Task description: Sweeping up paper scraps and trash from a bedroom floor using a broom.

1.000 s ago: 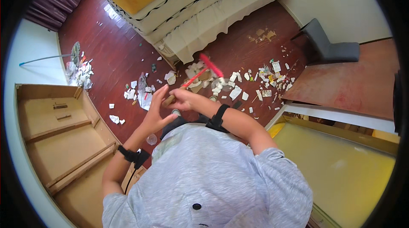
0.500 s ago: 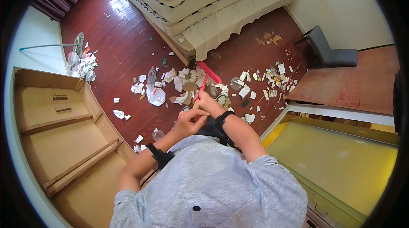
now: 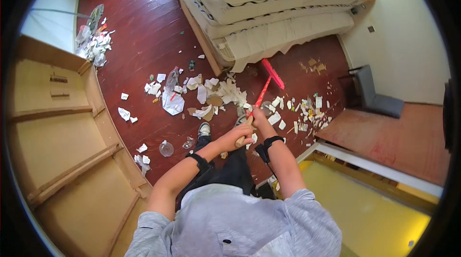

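Both my hands are on a broom [image 3: 262, 94] with a pink-red head and a red handle ending in bare wood. My left hand [image 3: 238, 136] wraps the wooden end, nearer my body. Further along the handle, my right hand [image 3: 260, 116] is closed round it. The broom head rests on the dark red floor just beyond the corner of the bed base. To its left lies a heap of crumpled paper scraps [image 3: 230, 92], with a clear plastic bottle [image 3: 172, 79] and a white sheet [image 3: 173, 103] beyond. More litter [image 3: 312, 111] is scattered to the right.
Stacked mattresses [image 3: 288, 29] stand ahead. A grey chair [image 3: 377, 93] sits at the right beside a reddish board [image 3: 384, 137]. Wooden furniture with open compartments [image 3: 53, 137] borders the left, a yellowish panel [image 3: 360, 209] the right. A rubbish pile [image 3: 96, 45] lies far left. A round plastic lid [image 3: 166, 148] is near my foot.
The broom head has moved right and away from the paper heap. My left hand now wraps the handle's end more fully. My view has shifted, and my shoe shows more.
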`<action>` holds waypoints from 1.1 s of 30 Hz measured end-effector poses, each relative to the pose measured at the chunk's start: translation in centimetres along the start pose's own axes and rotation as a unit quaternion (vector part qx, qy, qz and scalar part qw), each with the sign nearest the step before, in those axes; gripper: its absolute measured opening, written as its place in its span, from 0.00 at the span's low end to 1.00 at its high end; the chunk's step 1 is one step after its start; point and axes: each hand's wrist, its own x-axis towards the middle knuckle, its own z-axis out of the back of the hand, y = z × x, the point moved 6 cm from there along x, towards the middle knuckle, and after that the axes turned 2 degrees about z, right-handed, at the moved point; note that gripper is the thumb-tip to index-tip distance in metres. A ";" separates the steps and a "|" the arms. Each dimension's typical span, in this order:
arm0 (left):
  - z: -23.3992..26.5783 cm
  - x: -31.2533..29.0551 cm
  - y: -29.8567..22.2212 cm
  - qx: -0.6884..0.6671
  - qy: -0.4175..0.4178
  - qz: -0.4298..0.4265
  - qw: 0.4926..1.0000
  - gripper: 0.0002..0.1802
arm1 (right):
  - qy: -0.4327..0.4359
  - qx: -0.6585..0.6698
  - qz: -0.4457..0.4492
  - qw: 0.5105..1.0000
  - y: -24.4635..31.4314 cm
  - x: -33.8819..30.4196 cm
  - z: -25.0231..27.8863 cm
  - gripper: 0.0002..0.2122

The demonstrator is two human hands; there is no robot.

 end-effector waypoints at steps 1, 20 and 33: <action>0.3 -0.4 1.3 0.005 -0.020 0.006 1.000 0.09 | 0.056 -0.107 0.036 0.992 -0.3 2.3 0.1 0.07; 2.9 -8.0 -18.9 0.073 -0.016 0.048 0.996 0.17 | 0.278 -0.163 -0.202 0.925 -11.3 -20.2 -10.0 0.05; -14.6 11.3 -7.8 -0.007 0.249 0.006 0.969 0.13 | 0.084 0.011 0.009 0.996 5.8 -8.1 16.5 0.04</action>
